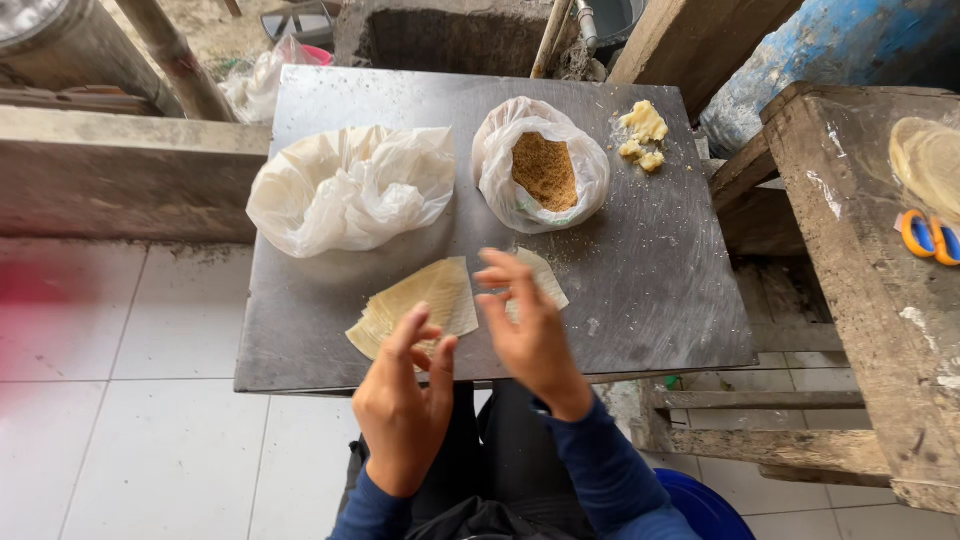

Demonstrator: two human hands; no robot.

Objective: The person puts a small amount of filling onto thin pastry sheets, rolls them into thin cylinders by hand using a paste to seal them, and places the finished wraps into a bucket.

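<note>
Steel tabletop (650, 300) outdoors; my left hand (402, 400) and right hand (532, 335) hover released, grasping nothing, over the wrapper stack (415, 305) at 6 o'clock; I'd peel one sheet slowly.

Dull scuffed metal table (660, 290) (crinkly plastic bags (350, 185))

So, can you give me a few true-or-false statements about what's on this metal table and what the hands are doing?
1. The open bag holds brown crumbs. True.
2. The stack of thin sheets lies on the floor. False: it lies on the metal table.
3. Both hands grip scissors. False: the left hand and right hand hold no scissors; the scissors lie on the wooden bench at right.
4. Yellowish lumps sit by the table's far right corner. True.
</note>
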